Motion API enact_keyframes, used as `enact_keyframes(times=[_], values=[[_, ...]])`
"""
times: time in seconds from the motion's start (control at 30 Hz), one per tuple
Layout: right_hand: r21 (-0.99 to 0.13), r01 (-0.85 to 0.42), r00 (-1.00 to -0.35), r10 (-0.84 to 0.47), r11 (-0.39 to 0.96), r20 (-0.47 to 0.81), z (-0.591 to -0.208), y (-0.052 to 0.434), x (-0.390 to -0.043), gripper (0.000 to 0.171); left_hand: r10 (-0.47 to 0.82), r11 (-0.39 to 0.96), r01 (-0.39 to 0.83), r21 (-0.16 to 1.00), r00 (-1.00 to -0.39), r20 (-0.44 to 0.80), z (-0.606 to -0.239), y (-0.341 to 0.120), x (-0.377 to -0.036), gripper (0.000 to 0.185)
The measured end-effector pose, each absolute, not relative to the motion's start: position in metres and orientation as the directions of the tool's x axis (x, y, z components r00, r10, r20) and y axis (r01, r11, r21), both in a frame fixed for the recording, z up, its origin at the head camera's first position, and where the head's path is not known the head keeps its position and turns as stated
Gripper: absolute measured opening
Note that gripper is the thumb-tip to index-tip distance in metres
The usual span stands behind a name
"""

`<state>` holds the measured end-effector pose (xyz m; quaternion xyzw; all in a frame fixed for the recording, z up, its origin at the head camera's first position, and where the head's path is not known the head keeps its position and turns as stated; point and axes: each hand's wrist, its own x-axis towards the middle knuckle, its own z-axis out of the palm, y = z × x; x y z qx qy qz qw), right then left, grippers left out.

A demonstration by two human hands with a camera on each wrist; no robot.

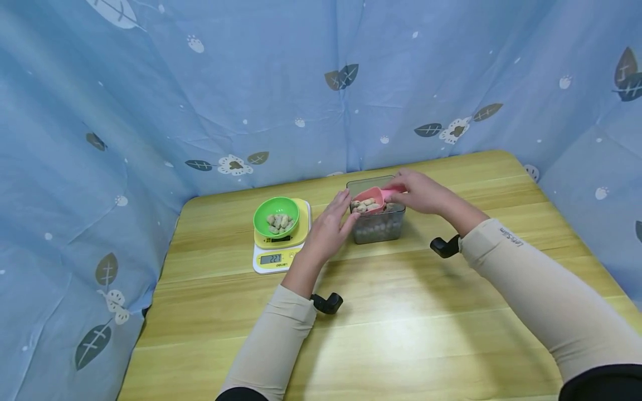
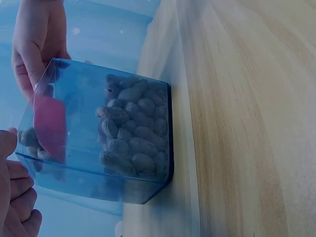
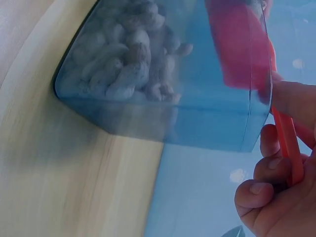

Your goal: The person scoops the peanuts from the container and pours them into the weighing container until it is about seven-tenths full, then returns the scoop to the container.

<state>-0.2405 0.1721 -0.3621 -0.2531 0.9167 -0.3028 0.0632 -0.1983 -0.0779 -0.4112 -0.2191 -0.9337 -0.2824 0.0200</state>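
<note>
My right hand (image 1: pixel 420 192) grips the handle of a pink scoop (image 1: pixel 371 196), its fingers curled round it in the right wrist view. The scoop holds peanuts (image 1: pixel 368 205) and sits at the mouth of a clear plastic container (image 1: pixel 379 229). More peanuts (image 2: pixel 136 133) fill the lower part of this container. My left hand (image 1: pixel 328 225) is at the container's left rim, its fingers extended in the head view and no object held. Whether the fingertips touch the wall is hard to tell.
Left of the container, a yellow and white kitchen scale (image 1: pixel 266 260) carries a green bowl (image 1: pixel 261 220) with some peanuts; its display seems to read 227. The wooden table (image 1: pixel 391 323) ends at a blue patterned curtain (image 1: pixel 301 83) behind and at the sides.
</note>
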Motion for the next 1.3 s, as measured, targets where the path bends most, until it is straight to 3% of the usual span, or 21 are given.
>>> enact_keyframes(times=[0.3, 0.83, 1.3], values=[[-0.676, -0.294, -0.906, -0.423, 0.676, -0.029, -0.362, 0.191, -0.239, 0.035, 0.395, 0.738, 0.419, 0.529, -0.904, 0.166, -0.412, -0.078, -0.198, 0.063], [-0.718, -0.226, -0.927, -0.372, 0.659, -0.049, -0.358, 0.203, -0.236, 0.038, 0.364, 0.718, 0.397, 0.572, -0.914, 0.177, -0.41, -0.079, -0.197, 0.058], [-0.72, -0.247, -0.922, -0.386, 0.649, -0.031, -0.338, 0.175, -0.241, 0.043, 0.258, 0.746, 0.328, 0.579, -0.945, 0.203, -0.403, -0.137, -0.191, 0.064]])
